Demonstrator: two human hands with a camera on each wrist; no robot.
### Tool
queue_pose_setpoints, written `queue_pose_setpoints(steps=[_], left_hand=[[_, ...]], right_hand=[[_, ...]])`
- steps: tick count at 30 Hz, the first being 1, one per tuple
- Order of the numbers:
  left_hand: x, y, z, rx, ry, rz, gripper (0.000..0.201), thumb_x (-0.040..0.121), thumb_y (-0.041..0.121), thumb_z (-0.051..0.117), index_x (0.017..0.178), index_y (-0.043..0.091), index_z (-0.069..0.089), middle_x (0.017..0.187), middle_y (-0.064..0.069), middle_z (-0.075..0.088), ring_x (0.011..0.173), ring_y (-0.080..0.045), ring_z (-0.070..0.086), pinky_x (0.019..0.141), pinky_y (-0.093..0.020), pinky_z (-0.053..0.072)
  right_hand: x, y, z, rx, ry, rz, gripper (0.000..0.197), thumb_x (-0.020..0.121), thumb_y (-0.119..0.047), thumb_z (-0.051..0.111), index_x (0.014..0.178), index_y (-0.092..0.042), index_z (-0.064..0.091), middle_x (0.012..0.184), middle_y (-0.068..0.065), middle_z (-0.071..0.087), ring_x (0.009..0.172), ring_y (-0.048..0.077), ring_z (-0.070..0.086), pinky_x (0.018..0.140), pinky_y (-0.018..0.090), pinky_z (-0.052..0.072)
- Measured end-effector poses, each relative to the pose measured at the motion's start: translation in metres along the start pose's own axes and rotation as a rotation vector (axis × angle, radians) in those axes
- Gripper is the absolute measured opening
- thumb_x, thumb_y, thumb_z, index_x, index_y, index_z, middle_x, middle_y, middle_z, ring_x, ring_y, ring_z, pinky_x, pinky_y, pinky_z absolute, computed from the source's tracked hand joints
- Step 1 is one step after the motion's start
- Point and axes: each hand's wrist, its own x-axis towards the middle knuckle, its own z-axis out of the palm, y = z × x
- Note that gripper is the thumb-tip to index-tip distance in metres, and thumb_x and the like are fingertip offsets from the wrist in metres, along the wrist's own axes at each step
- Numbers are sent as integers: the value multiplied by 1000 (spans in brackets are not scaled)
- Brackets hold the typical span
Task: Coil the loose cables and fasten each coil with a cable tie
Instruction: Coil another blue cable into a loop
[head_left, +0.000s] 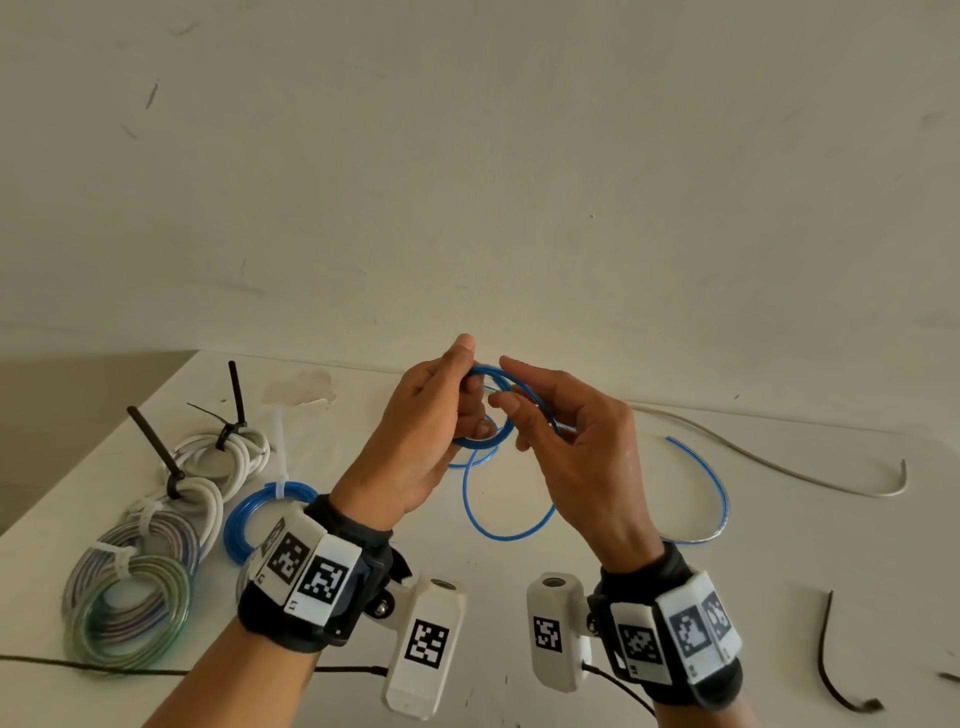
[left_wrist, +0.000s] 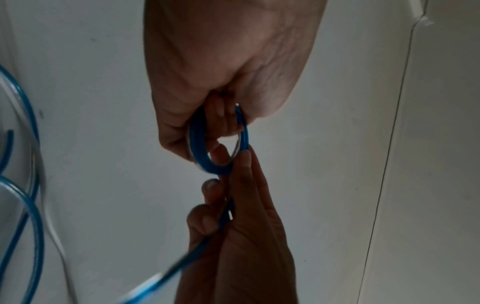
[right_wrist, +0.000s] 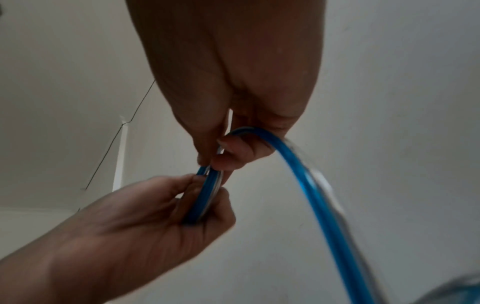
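Note:
Both hands are raised over the white table (head_left: 571, 613). My left hand (head_left: 470, 387) grips a small coil of blue cable (head_left: 483, 441), thumb on top and fingers curled through the ring. In the left wrist view the blue coil (left_wrist: 198, 152) hangs from the left hand (left_wrist: 218, 123). My right hand (head_left: 511, 410) pinches the cable's running strand right beside the coil. The right wrist view has the strand (right_wrist: 309, 181) passing through the right hand's fingers (right_wrist: 233, 152). The cable's loose tail (head_left: 506, 535) droops in a loop to the table and trails right.
Several tied coils lie at the left: white ones with black ties (head_left: 228, 452), a striped one (head_left: 150, 540), a green one (head_left: 130, 608), a blue one (head_left: 249, 514). A loose grey cable (head_left: 779, 467) lies far right. A black cable tie (head_left: 831, 665) lies near right.

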Motion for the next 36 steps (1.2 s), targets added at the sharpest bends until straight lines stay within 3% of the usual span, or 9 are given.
queue_pose_setpoints(steps=[5, 11, 14, 17, 21, 23, 27, 31, 36], left_hand=[[-1, 4, 4, -266, 52, -47, 45, 109, 37, 36, 69, 16, 40, 58, 0, 22, 49, -13, 24, 60, -28, 42], [-3, -7, 12, -339, 86, -55, 47, 108, 40, 36, 70, 13, 44, 52, 1, 29, 45, -12, 33, 75, -33, 53], [2, -4, 4, -147, -44, 9, 48, 103, 50, 40, 81, 10, 51, 54, 1, 36, 49, -12, 36, 71, -33, 51], [3, -1, -11, 293, -239, 136, 47, 91, 52, 54, 99, 6, 60, 56, 1, 47, 53, -14, 48, 74, -37, 59], [1, 2, -23, 565, -392, 193, 39, 93, 51, 51, 91, 13, 59, 56, 7, 51, 55, -12, 54, 78, -40, 60], [0, 4, -23, 668, -378, 179, 45, 91, 60, 45, 87, 16, 54, 59, 8, 51, 59, -13, 57, 73, -37, 55], [2, 0, -20, 618, -267, 252, 52, 97, 53, 42, 90, 2, 49, 67, -17, 42, 62, -25, 48, 63, -40, 46], [7, 0, -17, 301, -26, 342, 48, 101, 47, 42, 87, 1, 43, 59, 10, 35, 56, -10, 39, 63, -27, 46], [4, 0, -10, 123, 26, 362, 49, 98, 49, 40, 90, 2, 44, 58, 9, 30, 54, -9, 34, 62, -26, 44]], right_hand=[[-8, -3, 22, 154, 238, 30, 14, 95, -12, 69, 106, -19, 74, 86, 0, 77, 59, 16, 64, 50, 24, 48], [-9, 2, 27, 182, 270, 67, 7, 91, -11, 75, 95, -16, 71, 78, 7, 72, 60, 20, 62, 48, 21, 46], [0, 1, 7, 153, 191, 64, 6, 90, -10, 76, 92, -14, 73, 75, 4, 73, 55, 11, 57, 53, 22, 44], [3, -4, -14, 43, -44, 66, 6, 89, -9, 77, 90, -15, 75, 74, -2, 74, 55, 5, 55, 53, 20, 43], [5, -5, -26, -102, -170, 86, 6, 88, -12, 78, 90, -17, 78, 77, -9, 74, 58, 6, 55, 51, 25, 48], [4, -4, -24, -120, -181, 76, 6, 89, -14, 77, 91, -20, 78, 79, -10, 75, 60, 7, 57, 53, 28, 52], [1, -1, -10, -110, -86, 58, 8, 91, -18, 75, 98, -23, 74, 83, -8, 76, 62, 9, 61, 51, 27, 50], [-2, -1, 5, 80, 147, 58, 13, 94, -12, 72, 102, -22, 72, 77, 3, 74, 59, 16, 64, 46, 26, 48], [-8, -6, 21, 302, 210, 92, 12, 95, -14, 66, 105, -10, 73, 86, 10, 77, 63, 22, 63, 43, 26, 45]])
